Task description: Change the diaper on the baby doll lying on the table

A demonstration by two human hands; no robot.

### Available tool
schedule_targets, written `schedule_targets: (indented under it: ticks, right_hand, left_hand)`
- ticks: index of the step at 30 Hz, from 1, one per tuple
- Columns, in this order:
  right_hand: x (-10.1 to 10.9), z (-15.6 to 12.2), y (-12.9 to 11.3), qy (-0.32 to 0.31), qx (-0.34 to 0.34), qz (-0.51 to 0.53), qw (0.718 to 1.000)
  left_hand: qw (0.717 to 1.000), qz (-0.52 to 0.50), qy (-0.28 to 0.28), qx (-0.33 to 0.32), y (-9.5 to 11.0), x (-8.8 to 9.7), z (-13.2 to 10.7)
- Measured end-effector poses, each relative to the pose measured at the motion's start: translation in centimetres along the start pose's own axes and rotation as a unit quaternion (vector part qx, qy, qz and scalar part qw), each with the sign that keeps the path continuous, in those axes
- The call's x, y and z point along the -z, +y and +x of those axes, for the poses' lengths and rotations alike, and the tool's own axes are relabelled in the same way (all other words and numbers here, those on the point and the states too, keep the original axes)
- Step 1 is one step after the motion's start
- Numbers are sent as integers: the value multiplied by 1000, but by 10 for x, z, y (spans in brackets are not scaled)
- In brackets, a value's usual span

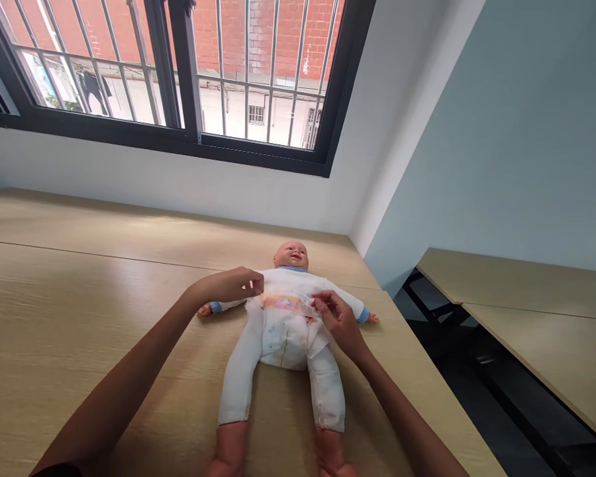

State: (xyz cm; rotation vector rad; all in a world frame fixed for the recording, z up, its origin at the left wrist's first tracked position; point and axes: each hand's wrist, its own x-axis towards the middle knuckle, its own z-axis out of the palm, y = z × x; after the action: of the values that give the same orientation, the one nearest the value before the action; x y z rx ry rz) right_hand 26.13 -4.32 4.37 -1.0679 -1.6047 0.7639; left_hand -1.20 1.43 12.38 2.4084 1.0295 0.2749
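A baby doll (pixel 284 371) in a white suit lies on its back on the wooden table (pixel 79 311), head toward the window. A white diaper (pixel 283 331) with a coloured waistband wraps its hips. My left hand (pixel 231 285) pinches the diaper's left side at the doll's waist, fingers closed. On the other side, my right hand (pixel 338 321) pinches a diaper tab against the waistband, its fingers also closed.
The table runs back to a white wall under a barred window (pixel 179 73). Its right edge drops to a dark gap, with a second wooden table (pixel 526 298) beyond. A pale blue wall stands at the right.
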Motion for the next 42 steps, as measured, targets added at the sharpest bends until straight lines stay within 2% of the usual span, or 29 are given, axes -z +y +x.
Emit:
schedule_targets:
  ticks: [3, 6, 9, 12, 15, 18, 21, 25, 31, 35, 39, 42]
  right_hand:
    - [-4, 2, -20, 47, -64, 123, 989]
    - [-12, -1, -55, 15, -75, 201, 977]
    - [-19, -7, -97, -36, -60, 243, 968]
    - [-25, -14, -133, -100, -37, 271, 957]
    - [-29, -21, -155, -165, -40, 328, 929]
    - [-33, -24, -165, -198, -63, 380, 902]
    - [-35, -26, -169, -214, -80, 399, 888]
    - [-33, -31, -174, -234, -97, 409, 876]
    - [-30, -39, -176, -246, -97, 403, 876]
    - [-29, -40, -177, -245, -108, 409, 873]
    - [-32, -41, -176, -269, -142, 452, 838]
    - [-35, -42, -174, -322, -145, 497, 793]
  left_hand:
    - [995, -76, 64, -20, 15, 1, -1]
    - [953, -263, 140, -53, 45, -7, -2]
    - [892, -424, 134, -76, 77, -14, -13]
    - [846, -507, 117, -120, 101, -14, -33]
    - [812, -551, 107, -157, 113, -9, -52]
    - [791, -577, 105, -177, 119, -6, -64]
    - [788, -578, 110, -182, 122, -5, -71]
    - [799, -559, 118, -188, 125, -8, -78]
    - [826, -519, 124, -183, 129, -11, -86]
    - [832, -508, 128, -182, 132, -10, -86]
    - [829, -515, 134, -171, 131, -12, -85]
    - [824, -525, 136, -167, 130, -13, -84]
